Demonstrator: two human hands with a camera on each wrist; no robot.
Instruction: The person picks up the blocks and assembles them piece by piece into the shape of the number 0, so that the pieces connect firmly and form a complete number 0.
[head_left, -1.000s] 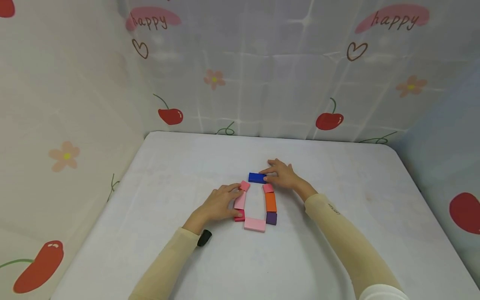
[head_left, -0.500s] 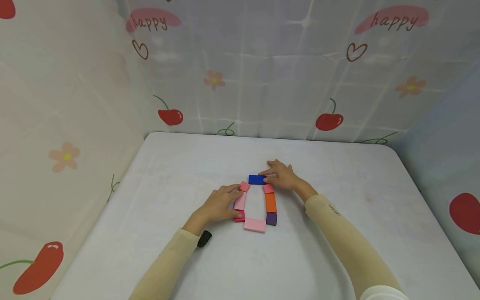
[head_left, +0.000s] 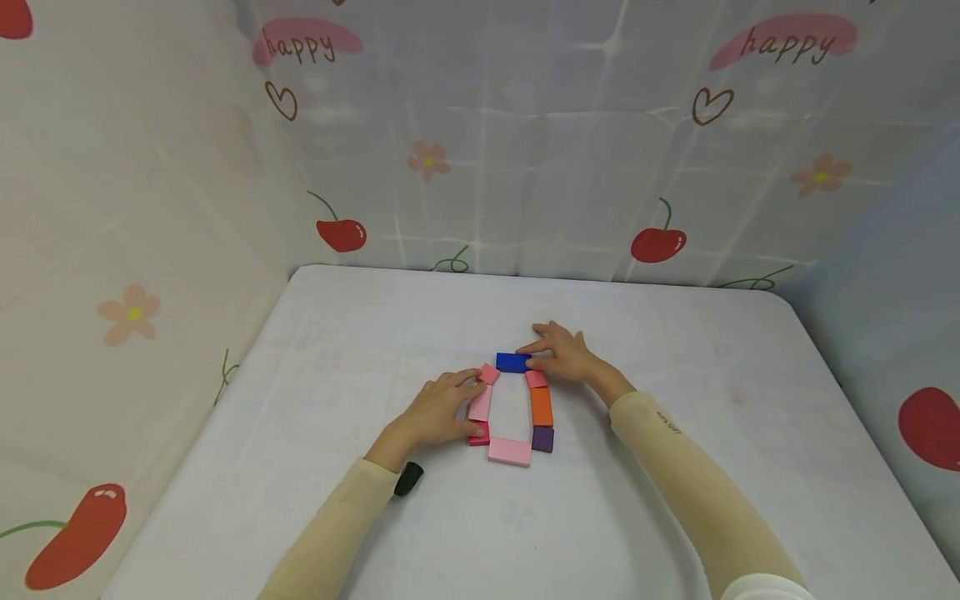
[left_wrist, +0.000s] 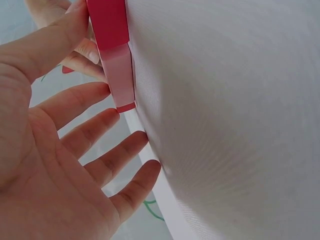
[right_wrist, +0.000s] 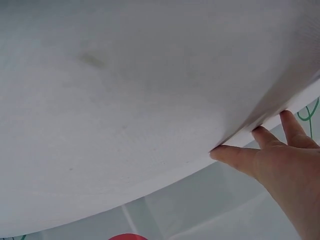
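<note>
My left hand (head_left: 437, 410) rests along the left side of a ring of blocks, fingers spread. Its thumb touches a red block (head_left: 478, 435), and its fingertips lie by a light pink block (head_left: 480, 403) and a small pink block (head_left: 489, 373). At the far end, my right hand (head_left: 566, 354) pinches a blue block (head_left: 512, 362) at its right end between thumb and index finger; the other fingers stretch out. The right wrist view shows fingertips on the table, with the blue block hidden. Left wrist view: the red block (left_wrist: 109, 22) stands beside the thumb.
The ring's right side has a pink block (head_left: 536, 379), an orange block (head_left: 542, 407) and a purple block (head_left: 543, 439). A light pink block (head_left: 510, 452) forms its near end. All lie on a white table (head_left: 360, 333) before a printed curtain (head_left: 517, 183).
The blue block has slid slightly toward me, closer to the two small pink blocks, with my right hand moving along. My left hand has stayed in place.
</note>
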